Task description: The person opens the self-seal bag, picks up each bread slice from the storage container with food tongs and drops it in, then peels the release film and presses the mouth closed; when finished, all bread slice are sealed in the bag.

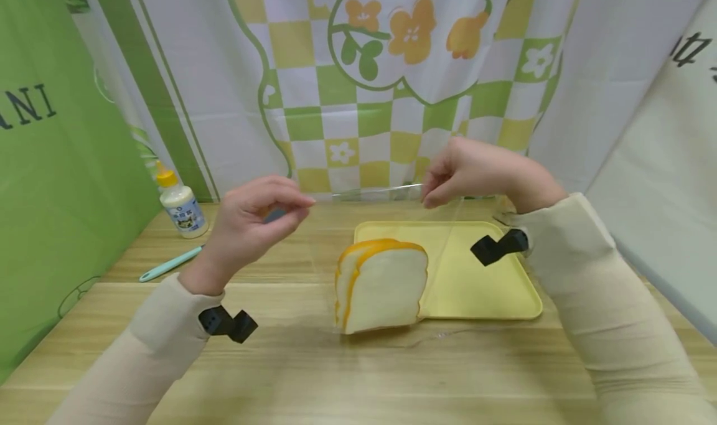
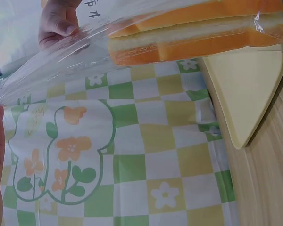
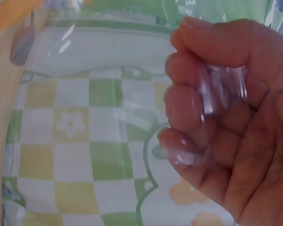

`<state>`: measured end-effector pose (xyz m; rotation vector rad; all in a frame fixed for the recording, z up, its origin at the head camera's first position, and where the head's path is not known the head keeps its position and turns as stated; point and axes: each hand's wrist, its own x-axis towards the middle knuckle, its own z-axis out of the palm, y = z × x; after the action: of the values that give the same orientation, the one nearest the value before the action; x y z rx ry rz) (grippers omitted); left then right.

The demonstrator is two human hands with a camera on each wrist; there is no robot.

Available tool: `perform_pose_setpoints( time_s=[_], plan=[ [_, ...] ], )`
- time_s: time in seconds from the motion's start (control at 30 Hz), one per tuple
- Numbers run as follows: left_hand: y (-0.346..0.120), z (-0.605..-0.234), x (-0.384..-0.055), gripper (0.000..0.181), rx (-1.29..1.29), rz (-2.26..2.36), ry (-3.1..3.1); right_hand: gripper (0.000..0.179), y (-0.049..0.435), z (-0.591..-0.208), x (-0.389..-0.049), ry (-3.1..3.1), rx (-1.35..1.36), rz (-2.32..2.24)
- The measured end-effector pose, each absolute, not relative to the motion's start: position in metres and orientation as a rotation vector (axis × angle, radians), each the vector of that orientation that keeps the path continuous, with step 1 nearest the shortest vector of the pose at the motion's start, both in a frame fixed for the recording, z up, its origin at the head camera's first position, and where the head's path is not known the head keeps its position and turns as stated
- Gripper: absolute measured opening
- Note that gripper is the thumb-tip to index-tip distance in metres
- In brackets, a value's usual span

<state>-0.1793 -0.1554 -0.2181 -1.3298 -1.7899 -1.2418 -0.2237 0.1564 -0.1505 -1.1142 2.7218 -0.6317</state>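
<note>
A clear plastic bag hangs upright over the table, with two slices of bread standing low inside it. My left hand pinches the bag's upper left corner between thumb and fingers. At the upper right corner, my right hand grips the film, and the right wrist view shows crumpled plastic within its curled fingers. The bag's top edge is stretched between both hands. In the left wrist view the brown crusts of the slices show through the film.
Behind and right of the bread lies a yellow tray on the wooden table. Toward the left are a squeeze bottle with a yellow cap and a mint-handled utensil. A checked curtain hangs at the back.
</note>
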Motion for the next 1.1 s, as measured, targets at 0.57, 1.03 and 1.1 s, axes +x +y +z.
perform_pose_setpoints(
  time_s=[0.57,1.03,1.1],
  plan=[
    [-0.161,-0.224,-0.177,0.029,-1.233,-1.402,-1.805,0.003,0.196,-0.178,-0.228,2.685,-1.146,-1.038],
    [-0.207,-0.226,-0.157,0.020,-0.939,-1.643,-1.487,0.013,0.124,-0.220,-0.212,2.246,-1.511,-1.959],
    [-0.214,-0.228,-0.160,0.018,-0.868,-1.689,-1.457,0.009,0.110,-0.228,-0.217,2.264,-1.438,-1.993]
  ],
)
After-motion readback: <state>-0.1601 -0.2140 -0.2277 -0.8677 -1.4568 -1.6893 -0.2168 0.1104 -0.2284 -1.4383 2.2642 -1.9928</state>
